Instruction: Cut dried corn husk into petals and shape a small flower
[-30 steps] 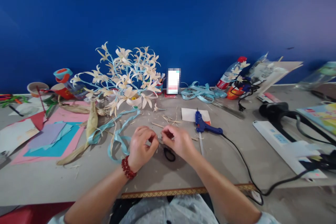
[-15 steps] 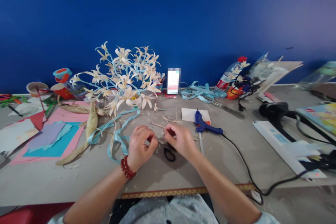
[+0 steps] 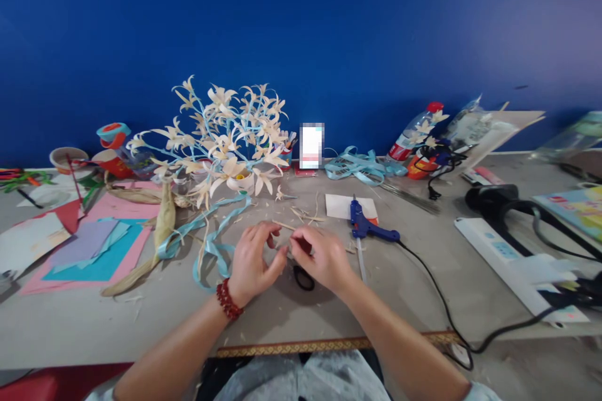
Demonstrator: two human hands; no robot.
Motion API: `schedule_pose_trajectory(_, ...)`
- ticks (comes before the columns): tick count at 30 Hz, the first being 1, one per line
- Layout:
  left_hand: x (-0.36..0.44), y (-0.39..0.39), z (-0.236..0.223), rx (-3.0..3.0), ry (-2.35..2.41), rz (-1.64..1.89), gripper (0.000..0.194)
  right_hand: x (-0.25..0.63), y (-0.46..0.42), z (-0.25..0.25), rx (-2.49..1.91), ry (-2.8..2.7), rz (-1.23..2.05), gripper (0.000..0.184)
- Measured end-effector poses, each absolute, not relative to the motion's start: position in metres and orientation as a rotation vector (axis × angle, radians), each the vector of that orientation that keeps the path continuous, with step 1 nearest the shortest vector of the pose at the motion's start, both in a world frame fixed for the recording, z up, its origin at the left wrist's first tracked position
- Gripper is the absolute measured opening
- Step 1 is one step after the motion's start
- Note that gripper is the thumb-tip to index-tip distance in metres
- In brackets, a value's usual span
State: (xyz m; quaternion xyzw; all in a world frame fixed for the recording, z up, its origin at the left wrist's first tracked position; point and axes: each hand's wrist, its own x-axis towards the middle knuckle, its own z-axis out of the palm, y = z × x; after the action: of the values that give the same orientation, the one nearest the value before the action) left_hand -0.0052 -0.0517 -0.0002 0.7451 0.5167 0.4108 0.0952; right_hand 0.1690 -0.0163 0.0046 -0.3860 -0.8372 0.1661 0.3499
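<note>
My left hand point(image 3: 254, 260), with a red bead bracelet point(image 3: 229, 299) at the wrist, is held above the table with its thumb and forefinger apart. I see nothing between them. Close beside it, my right hand point(image 3: 322, 257) has its fingertips pinched together; whatever they hold is too small or hidden to name. Below the hands lie scissors, of which a black handle loop point(image 3: 303, 277) shows. Light blue ribbon point(image 3: 214, 250) curls left of my left hand. Pale husk strips point(image 3: 308, 218) are scattered just beyond the fingers.
A spray of cream husk flowers point(image 3: 230, 138) stands at the back. To the right lie a blue glue gun point(image 3: 364, 225) with its cord and a white power strip point(image 3: 498, 263). Dried husks point(image 3: 165, 219) and coloured paper point(image 3: 89, 250) are on the left. A bottle point(image 3: 414, 131) leans behind.
My left thumb and forefinger have spread apart from their earlier curled position. My right hand has shifted slightly left and still pinches.
</note>
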Motion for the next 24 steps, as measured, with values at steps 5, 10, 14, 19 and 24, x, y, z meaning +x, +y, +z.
schedule_pose_trajectory(5, -0.001, -0.050, 0.000, 2.268, 1.493, 1.269, 0.009, 0.165, -0.019, 0.002, -0.924, -2.264, 0.168, 0.013)
schedule_pose_trajectory(10, -0.002, -0.048, -0.005, 2.298, 1.512, 1.334, 0.013, 0.165, -0.020, 0.000, -0.865, -2.270, 0.048, 0.017)
schedule_pose_trajectory(14, -0.013, -0.045, -0.006, 2.223, 1.608, 1.337, 0.014, 0.175, -0.016, 0.005, -0.931, -2.115, 0.041, 0.016)
schedule_pose_trajectory(19, -0.015, -0.047, 0.001, 2.147, 1.536, 1.333, 0.011, 0.175, -0.015, 0.005, -0.935, -2.098, 0.040, 0.016)
schedule_pose_trajectory(24, -0.002, -0.049, 0.002, 2.230, 1.507, 1.292, 0.009, 0.165, -0.019, 0.000, -0.845, -2.121, 0.065, 0.016)
